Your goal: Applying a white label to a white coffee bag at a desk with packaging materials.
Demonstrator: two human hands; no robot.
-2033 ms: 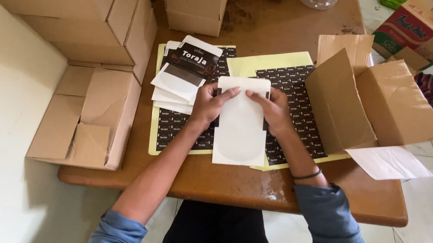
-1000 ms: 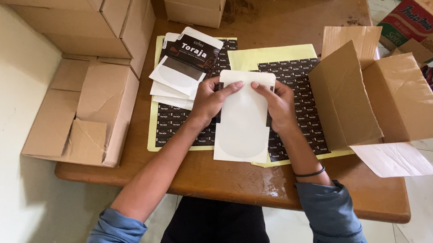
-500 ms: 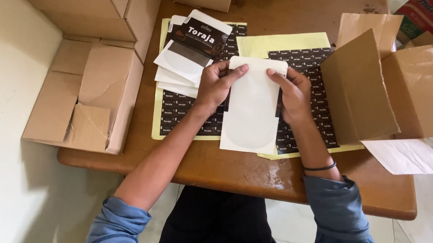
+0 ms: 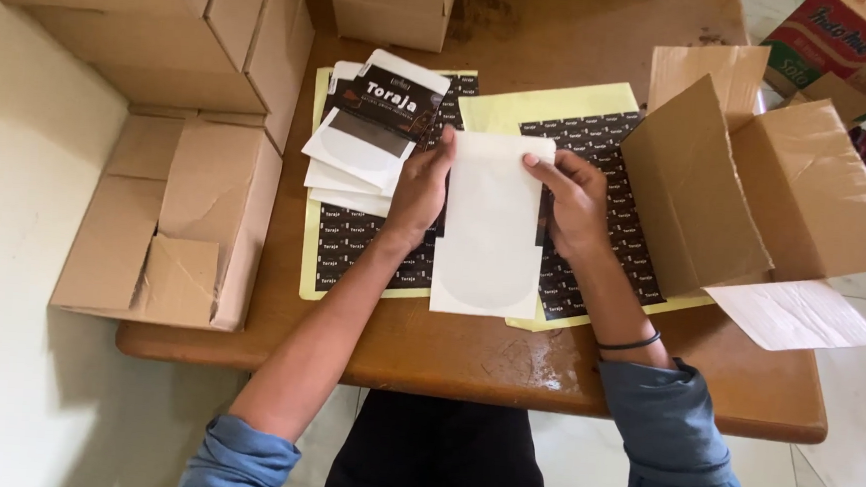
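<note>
Both hands hold a white flat pouch point(image 4: 489, 227) with a round clear window near its bottom, above the wooden table point(image 4: 506, 358). My left hand point(image 4: 418, 194) grips its upper left edge, and my right hand point(image 4: 574, 202) grips its upper right edge. Under the pouch lie two yellow sheets of dark rectangular stickers point(image 4: 597, 183). To the left of my left hand sits a small stack of white pouches point(image 4: 358, 159); the top one carries a dark label.
An open cardboard box point(image 4: 767, 194) stands at the right, with a white paper sheet point(image 4: 794, 314) by it. Stacked cardboard boxes point(image 4: 176, 188) line the left edge, and another box point(image 4: 387, 5) sits at the back. A red printed carton point(image 4: 836, 38) is at far right.
The view has shifted slightly. Both hands keep hold of the white pouch, and their fingers have moved up to its top edge.
</note>
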